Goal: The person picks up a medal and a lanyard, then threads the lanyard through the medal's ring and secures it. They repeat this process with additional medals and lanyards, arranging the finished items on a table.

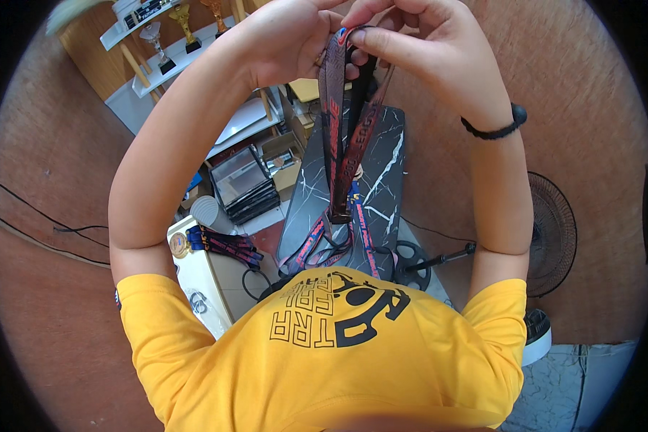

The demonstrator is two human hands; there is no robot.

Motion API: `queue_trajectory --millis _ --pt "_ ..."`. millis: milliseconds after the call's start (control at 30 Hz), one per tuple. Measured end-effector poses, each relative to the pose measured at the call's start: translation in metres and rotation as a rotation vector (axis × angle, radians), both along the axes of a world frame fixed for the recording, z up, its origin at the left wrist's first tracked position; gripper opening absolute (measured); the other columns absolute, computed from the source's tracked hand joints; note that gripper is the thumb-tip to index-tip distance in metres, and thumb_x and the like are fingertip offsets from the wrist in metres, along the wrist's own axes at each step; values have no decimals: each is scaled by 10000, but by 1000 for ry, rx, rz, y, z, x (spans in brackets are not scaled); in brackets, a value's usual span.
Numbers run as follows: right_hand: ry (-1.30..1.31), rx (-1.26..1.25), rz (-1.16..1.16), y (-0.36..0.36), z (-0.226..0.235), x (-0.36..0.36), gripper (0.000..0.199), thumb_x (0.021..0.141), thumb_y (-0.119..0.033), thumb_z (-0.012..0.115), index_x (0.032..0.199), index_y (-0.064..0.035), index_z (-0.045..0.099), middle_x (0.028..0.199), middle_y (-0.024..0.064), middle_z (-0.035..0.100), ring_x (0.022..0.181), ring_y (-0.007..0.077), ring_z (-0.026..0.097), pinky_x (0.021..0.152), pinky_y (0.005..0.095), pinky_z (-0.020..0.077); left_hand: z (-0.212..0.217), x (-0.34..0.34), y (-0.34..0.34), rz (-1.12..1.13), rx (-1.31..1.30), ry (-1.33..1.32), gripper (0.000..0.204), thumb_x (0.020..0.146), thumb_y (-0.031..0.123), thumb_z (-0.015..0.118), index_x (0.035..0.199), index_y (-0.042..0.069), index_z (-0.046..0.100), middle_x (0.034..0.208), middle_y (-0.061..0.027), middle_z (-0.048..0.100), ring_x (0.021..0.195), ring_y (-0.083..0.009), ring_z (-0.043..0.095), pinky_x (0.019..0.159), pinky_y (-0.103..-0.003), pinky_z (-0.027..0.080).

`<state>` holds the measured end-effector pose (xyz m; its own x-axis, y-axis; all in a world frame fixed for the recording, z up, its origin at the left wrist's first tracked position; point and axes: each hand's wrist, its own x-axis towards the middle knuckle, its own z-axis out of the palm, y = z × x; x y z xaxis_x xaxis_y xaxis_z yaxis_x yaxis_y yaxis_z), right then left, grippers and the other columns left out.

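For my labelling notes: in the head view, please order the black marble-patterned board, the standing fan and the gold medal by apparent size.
1. Black marble-patterned board, largest.
2. Standing fan, partly cut off by the arm, looks smaller.
3. Gold medal, clearly smallest.
Fisheye bending makes true sizes unsure.

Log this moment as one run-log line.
left hand: pinching lanyard ribbon | right hand: pinching same ribbon | ribbon: hanging over dark marbled table | nearby: medal on white box

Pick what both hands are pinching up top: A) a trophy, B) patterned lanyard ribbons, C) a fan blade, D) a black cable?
B: the left hand and right hand pinch the top of the dark red-and-blue lanyard ribbons, which hang down toward the marble-patterned board.
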<state>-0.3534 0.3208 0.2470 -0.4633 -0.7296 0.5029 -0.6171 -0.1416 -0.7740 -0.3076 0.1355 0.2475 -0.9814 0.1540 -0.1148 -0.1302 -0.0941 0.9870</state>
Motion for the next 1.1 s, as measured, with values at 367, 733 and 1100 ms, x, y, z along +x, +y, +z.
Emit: queue_trajectory --millis 367,733,1100 --pt "-252 -121 347 -12 -4 -45 102 862 65 604 943 65 667 862 124 689 782 197 704 709 296 571 4 -2 -7 -160 80 22 547 1028 499 255 1000 52 570 747 -8 599 692 -130 603 684 -304 512" --pt "-364 -210 384 -12 -20 -60 311 818 28 699 1006 -51 464 946 93 631 817 152 642 761 266 521 3 1 2 -7 1 80 258 991 326 514 973 82 595 736 40 580 663 -70 556 646 -233 476" --pt "-453 -172 374 0 -32 -38 398 801 47 701 1057 -83 426 870 23 558 709 112 591 599 234 521 9 9 -5 43 -73 95 244 969 300 570 923 66 622 697 31 583 613 -63 541 585 -198 440"
